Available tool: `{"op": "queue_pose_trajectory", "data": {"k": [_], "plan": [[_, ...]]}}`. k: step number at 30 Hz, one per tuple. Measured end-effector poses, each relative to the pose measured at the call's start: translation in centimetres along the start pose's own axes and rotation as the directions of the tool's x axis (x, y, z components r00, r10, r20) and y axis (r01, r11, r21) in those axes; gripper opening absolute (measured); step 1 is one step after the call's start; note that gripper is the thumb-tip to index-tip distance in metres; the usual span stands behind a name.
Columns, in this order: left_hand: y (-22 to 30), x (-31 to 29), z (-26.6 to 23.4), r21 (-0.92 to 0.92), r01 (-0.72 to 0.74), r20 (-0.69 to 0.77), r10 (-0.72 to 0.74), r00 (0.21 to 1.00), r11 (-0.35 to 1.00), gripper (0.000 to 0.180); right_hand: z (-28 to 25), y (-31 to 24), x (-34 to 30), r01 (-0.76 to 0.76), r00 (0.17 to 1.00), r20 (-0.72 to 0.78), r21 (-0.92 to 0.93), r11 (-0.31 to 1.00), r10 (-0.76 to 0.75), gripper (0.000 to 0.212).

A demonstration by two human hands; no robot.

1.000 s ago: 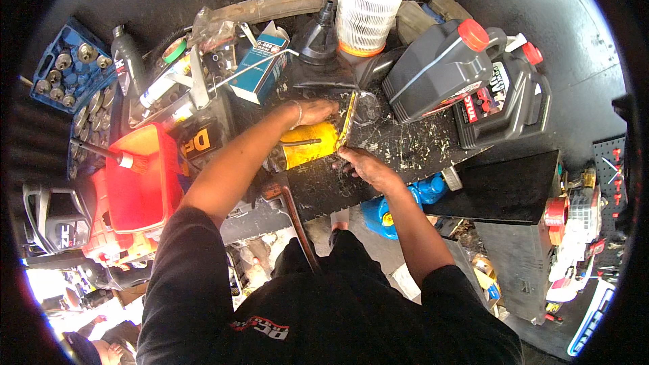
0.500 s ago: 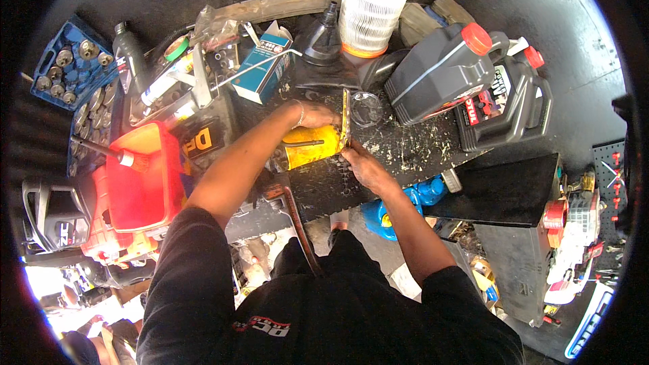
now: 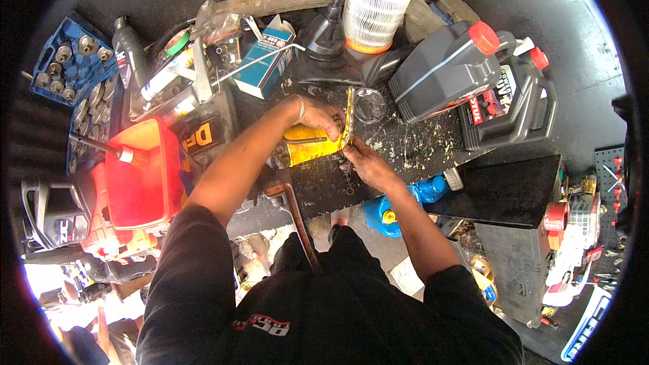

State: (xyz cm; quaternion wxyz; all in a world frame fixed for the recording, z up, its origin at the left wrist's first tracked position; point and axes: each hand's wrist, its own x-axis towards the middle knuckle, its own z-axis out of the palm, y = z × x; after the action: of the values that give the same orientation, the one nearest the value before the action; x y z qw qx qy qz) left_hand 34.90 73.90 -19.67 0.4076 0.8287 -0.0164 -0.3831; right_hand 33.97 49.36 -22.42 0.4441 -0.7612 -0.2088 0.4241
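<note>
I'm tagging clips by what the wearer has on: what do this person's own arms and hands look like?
Both arms come out of short black sleeves with no marking that I can make out. A thin, light-coloured bracelet circles the left wrist; nothing shows on the right wrist. The left grip and right grip are gloveless.

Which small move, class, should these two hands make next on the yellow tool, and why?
Perhaps steady the yellow tool with the left hand while the right hand works gently at the near end of the narrow yellow strip: the left hand is at the tool's far side, and the right hand's fingers are at that end. Their exact grip is unclear.
</note>
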Motion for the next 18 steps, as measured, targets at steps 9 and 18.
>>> {"op": "queue_pose_trajectory", "data": {"k": [9,18], "plan": [[1.1,-2.4,-0.9,0.019,0.000,0.033,-0.001,0.999,1.000,0.095,-0.5,1.5,-0.3,0.023,1.000,0.014,0.163,0.986,-0.026,0.071],[-2.1,-3.3,-0.3,-0.375,-0.089,0.039,0.112,0.993,0.923,0.090,4.3,1.8,0.2,-0.027,1.000,0.016,0.716,0.698,0.023,0.055]]}}
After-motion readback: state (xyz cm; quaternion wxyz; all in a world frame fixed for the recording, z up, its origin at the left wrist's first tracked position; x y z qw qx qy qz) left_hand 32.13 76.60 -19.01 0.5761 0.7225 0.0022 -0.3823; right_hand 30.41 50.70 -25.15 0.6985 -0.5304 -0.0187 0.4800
